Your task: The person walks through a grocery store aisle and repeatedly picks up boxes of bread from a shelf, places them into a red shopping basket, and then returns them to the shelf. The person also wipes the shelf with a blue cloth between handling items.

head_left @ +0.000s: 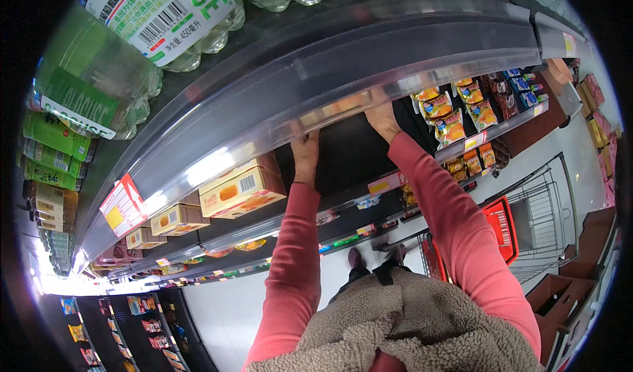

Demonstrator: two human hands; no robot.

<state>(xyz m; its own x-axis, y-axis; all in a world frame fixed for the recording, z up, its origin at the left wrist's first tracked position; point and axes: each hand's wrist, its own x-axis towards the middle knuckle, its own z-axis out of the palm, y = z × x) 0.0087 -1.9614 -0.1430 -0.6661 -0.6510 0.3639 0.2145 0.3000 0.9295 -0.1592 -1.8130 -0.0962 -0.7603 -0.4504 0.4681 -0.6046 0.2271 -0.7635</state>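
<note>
Both of my arms, in pink sleeves, reach onto a black store shelf beneath a clear plastic edge strip. My left hand [305, 152] is at the left end of a pale box [341, 106], seen blurred through the strip. At its other end is my right hand [382, 115]. Fingers of both hands are partly hidden behind the strip, so their grip is unclear. Left of my left hand stand stacked yellow and brown snack boxes [242, 191]. Packets of orange-and-white wrapped snacks [449, 127] lie in rows to the right of my right hand.
Large green-labelled drink bottles [198, 21] stand on the upper shelf, close to the view. A price tag [123, 206] hangs at the shelf's left. Lower shelves hold more packets. A wire shopping cart [544, 223] with a red basket [500, 228] stands on the floor at right.
</note>
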